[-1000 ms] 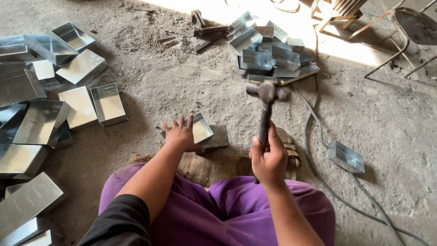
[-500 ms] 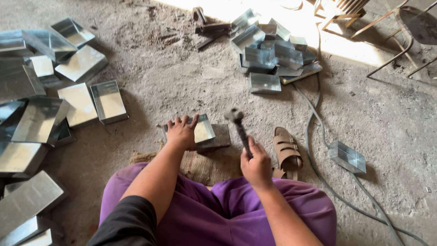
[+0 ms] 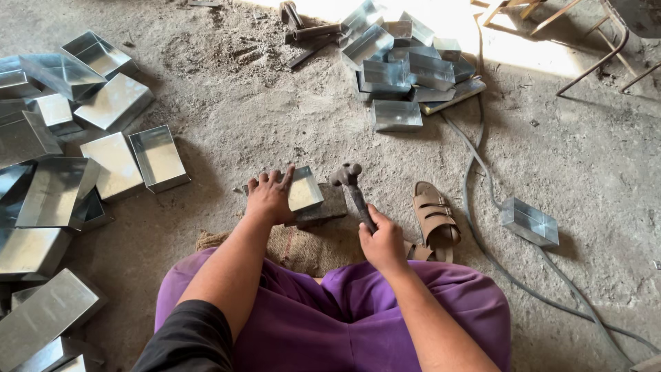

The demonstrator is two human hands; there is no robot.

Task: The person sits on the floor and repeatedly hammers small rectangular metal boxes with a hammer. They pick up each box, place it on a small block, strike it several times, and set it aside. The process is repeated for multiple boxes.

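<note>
— What's different from a moment back?

— The dark ball-headed steel hammer (image 3: 350, 184) has dropped: a second ago it was raised high over the floor, now its head sits low, just beside the small shiny sheet-metal box (image 3: 303, 189). To my eye that's a blow landing on the box's edge.

— And the hands?

— The right hand (image 3: 383, 241) is clenched round the hammer's handle. The left hand (image 3: 269, 198) lies flat, fingers spread, pressing the box down onto a dark flat block (image 3: 323, 211) in front of the purple-clad knees.

— Anything else nearby?

— A brown sandal (image 3: 434, 218) to the right, more metal boxes (image 3: 158, 157) heaped left and ahead
</note>
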